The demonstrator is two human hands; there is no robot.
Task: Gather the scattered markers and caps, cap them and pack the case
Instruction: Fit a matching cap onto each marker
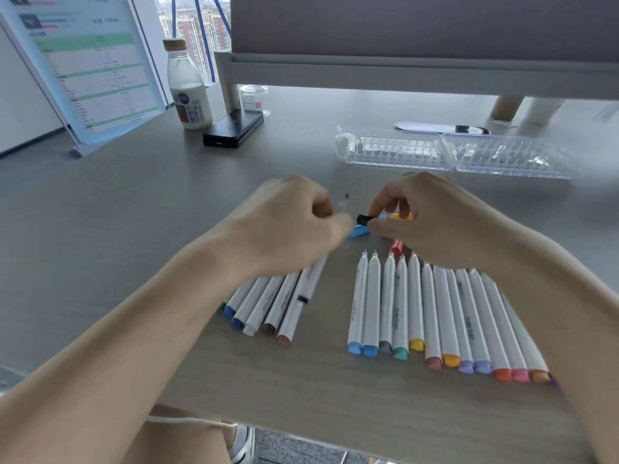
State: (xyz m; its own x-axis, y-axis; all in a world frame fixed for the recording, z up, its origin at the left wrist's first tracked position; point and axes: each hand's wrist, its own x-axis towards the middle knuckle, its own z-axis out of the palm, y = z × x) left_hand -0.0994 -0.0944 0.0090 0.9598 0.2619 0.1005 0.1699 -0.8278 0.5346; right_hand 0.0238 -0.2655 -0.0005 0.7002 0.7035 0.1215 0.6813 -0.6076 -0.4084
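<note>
Now the left hand (pixel 288 226) holds an uncapped marker (pixel 310 279), the right hand (pixel 425 219) pinches a black cap (pixel 363 219); the case (pixel 455 155) lies open far right. Misaligned pressing could bend the tip.

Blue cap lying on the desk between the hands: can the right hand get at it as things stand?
Probably, but not freely: the blue cap lies just beside the right hand, with nothing over it, yet that hand is already pinching a black cap and other small pieces.
</note>
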